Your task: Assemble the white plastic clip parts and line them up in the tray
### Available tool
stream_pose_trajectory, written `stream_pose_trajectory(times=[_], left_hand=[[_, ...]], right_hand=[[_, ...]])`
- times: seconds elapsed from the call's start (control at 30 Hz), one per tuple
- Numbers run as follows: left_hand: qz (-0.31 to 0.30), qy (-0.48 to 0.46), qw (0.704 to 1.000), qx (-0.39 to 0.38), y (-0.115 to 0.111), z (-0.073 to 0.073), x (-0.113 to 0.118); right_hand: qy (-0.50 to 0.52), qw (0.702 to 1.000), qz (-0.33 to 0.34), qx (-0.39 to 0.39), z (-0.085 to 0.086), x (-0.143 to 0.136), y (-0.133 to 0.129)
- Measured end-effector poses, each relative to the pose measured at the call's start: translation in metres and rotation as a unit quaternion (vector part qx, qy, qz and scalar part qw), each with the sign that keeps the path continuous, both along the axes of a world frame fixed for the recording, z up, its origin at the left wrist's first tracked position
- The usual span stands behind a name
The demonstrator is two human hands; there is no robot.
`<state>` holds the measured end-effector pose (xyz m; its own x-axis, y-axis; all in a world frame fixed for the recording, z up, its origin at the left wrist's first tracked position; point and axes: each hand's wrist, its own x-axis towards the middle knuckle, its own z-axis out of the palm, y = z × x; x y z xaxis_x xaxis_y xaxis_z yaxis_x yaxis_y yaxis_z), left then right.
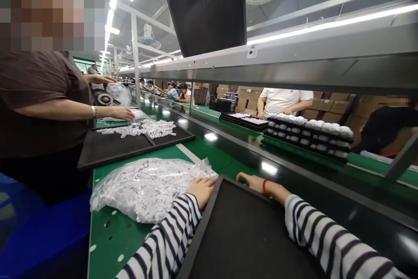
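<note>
A black tray (248, 231) with a raised rim lies in front of me at the bottom centre, its far corner between my hands. My left hand (201, 190) rests at the tray's left edge, fingers reaching forward beside a clear plastic bag (146, 187) full of small white parts. My right hand (253, 182), with a red band at the wrist, is at the far right edge of the tray; its index finger points left and the other fingers are partly hidden. What either hand grips, if anything, is hard to see.
A person (48, 100) at the left handles clear bags over a black tray (114, 148) bearing white parts. A dark conveyor belt (225, 142) runs beyond my hands. Stacked black trays of white items (303, 139) stand across it. A metal beam (294, 65) hangs overhead.
</note>
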<state>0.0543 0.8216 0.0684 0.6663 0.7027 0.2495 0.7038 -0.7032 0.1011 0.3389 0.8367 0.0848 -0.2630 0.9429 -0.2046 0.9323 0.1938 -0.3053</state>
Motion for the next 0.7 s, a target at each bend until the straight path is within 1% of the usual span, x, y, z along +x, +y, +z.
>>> stream_pose_trajectory(times=[0.1,0.2,0.3,0.47,0.53,0.63,0.7], left_hand=[[0.007,0.017,1.000,-0.020,-0.001,0.001,-0.003],[0.014,0.028,0.999,-0.029,-0.002,0.003,-0.003],[0.018,0.039,0.999,-0.031,-0.003,0.006,-0.003],[0.019,0.050,0.998,-0.037,-0.005,0.011,-0.002],[0.026,0.047,0.998,-0.042,-0.007,0.013,-0.001],[0.043,0.038,0.997,-0.051,-0.008,0.015,0.000],[0.057,0.030,0.996,-0.055,-0.008,0.015,0.000]], right_hand=[[-0.009,1.000,-0.001,0.029,-0.012,-0.013,-0.003],[-0.014,0.998,-0.024,0.063,-0.018,-0.012,-0.009],[-0.005,0.995,-0.018,0.098,-0.016,-0.009,-0.012],[0.022,0.989,0.075,0.126,-0.013,-0.013,-0.012],[0.030,0.987,0.096,0.127,-0.015,-0.014,-0.010],[0.042,0.986,0.097,0.130,-0.013,-0.014,-0.008],[0.047,0.987,0.072,0.139,-0.007,-0.015,-0.008]])
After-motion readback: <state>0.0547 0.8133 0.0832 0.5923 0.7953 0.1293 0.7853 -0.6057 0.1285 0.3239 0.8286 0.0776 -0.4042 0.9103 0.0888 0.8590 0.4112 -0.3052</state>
